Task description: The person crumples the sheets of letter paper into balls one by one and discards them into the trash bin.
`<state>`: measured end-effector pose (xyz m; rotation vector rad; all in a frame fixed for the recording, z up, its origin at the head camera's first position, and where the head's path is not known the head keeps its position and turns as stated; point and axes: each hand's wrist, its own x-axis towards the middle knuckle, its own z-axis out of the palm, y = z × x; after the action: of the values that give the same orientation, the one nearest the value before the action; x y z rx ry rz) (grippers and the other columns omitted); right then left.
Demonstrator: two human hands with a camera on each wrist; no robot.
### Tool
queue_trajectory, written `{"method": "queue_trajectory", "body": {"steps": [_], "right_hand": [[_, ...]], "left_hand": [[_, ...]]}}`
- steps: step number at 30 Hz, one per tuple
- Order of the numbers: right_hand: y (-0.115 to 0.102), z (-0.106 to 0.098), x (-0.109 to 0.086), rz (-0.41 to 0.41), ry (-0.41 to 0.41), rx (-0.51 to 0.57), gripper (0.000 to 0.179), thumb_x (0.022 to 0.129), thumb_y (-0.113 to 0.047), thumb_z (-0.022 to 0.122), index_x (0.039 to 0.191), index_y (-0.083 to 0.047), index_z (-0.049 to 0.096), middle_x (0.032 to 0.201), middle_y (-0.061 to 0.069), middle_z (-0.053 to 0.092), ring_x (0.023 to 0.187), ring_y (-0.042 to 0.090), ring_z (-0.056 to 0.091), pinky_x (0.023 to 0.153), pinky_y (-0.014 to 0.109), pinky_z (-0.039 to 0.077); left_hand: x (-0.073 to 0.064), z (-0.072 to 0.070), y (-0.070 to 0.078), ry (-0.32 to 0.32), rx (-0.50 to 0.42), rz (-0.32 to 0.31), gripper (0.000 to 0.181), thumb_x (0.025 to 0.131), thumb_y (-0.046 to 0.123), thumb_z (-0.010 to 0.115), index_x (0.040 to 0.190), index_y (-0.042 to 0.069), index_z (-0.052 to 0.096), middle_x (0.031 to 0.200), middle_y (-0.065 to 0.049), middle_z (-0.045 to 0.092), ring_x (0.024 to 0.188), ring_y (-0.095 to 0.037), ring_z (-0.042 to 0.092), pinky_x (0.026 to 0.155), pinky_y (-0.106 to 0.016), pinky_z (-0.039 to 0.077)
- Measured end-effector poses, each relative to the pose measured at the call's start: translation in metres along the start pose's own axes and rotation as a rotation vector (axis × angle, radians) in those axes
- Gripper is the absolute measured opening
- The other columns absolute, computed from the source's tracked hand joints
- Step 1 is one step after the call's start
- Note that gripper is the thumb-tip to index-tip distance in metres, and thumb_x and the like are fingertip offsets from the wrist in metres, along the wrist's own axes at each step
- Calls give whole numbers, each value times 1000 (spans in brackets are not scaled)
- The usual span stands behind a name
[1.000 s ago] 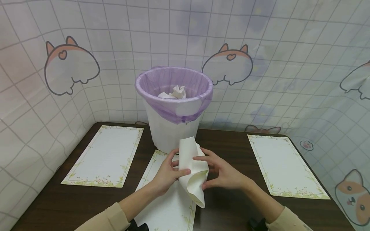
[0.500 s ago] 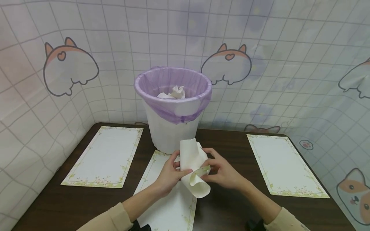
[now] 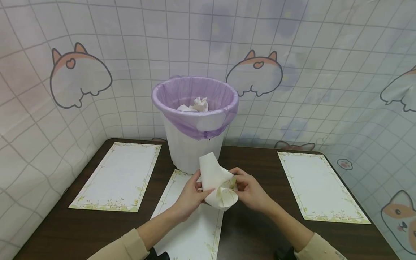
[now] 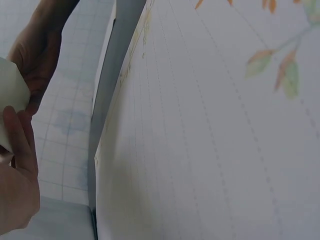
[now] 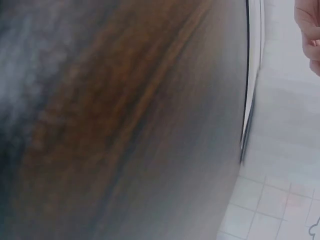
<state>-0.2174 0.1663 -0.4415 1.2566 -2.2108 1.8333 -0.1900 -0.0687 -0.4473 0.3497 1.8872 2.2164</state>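
In the head view a sheet of paper, partly rolled and crumpled, is held above the table between both hands. My left hand grips its left side, thumb in front and fingers behind. From the right, my right hand pinches the curled lower edge, where a green printed border shows; its fingertips are partly hidden by the paper. The left wrist view catches the paper at its left edge, with the left hand below and the right hand above. Only part of a hand enters the right wrist view.
Behind the hands stands a white bin with a purple liner and crumpled paper inside. Flat bordered sheets lie at left, right and under the left arm. The dark table meets a patterned curtain.
The paper's lower end has been folded upward and inward, becoming shorter and more crumpled. My right hand's fingers have curled in closer round it. The left hand stays nearly in place.
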Motion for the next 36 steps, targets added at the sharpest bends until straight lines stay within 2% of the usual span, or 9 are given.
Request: {"method": "queue_trajectory", "body": {"steps": [5,10,15,20,27,33,36], "right_hand": [[1,-2,0,-2,7,0,25,85,19,66,105,4,72,116,15,55,94,23,63,77,28,57],[2,-4,0,-1,46,-35,24,84,18,71,104,4,73,108,11,58,92,16,60,74,26,55],[3,-4,1,32,99,-53,22,84,17,73,101,3,73,100,9,60,85,14,60,69,26,55],[3,-3,3,63,134,-67,24,82,19,68,97,1,74,96,7,59,79,14,56,64,24,53],[1,4,7,95,174,-82,26,79,21,68,95,1,71,98,9,61,86,15,57,66,23,52],[-2,9,7,142,201,-102,20,85,16,71,97,0,71,109,10,62,88,19,59,68,22,53],[-3,9,6,153,198,-81,18,89,10,74,104,1,71,119,12,60,96,21,63,75,26,58]], "left_hand": [[-1,-6,2,-88,-3,17,60,100,0,64,153,2,34,121,-23,63,99,-29,70,77,-41,61],[-6,-11,4,-186,-22,35,59,106,13,59,156,7,29,130,-24,60,107,-31,68,83,-49,59],[-8,-10,6,-212,13,80,69,102,13,66,157,11,25,135,-23,57,116,-34,64,90,-47,57],[-7,-5,7,-163,97,119,81,95,11,76,158,10,26,134,-21,57,117,-33,64,93,-38,56],[0,0,6,-12,210,131,72,95,14,77,154,10,37,120,-17,66,102,-25,67,82,-29,56],[3,1,7,32,214,147,67,97,12,74,154,8,39,112,-19,69,97,-24,68,81,-28,56],[4,1,9,51,207,161,66,97,11,73,154,8,39,111,-20,69,98,-26,70,83,-29,56]]}}
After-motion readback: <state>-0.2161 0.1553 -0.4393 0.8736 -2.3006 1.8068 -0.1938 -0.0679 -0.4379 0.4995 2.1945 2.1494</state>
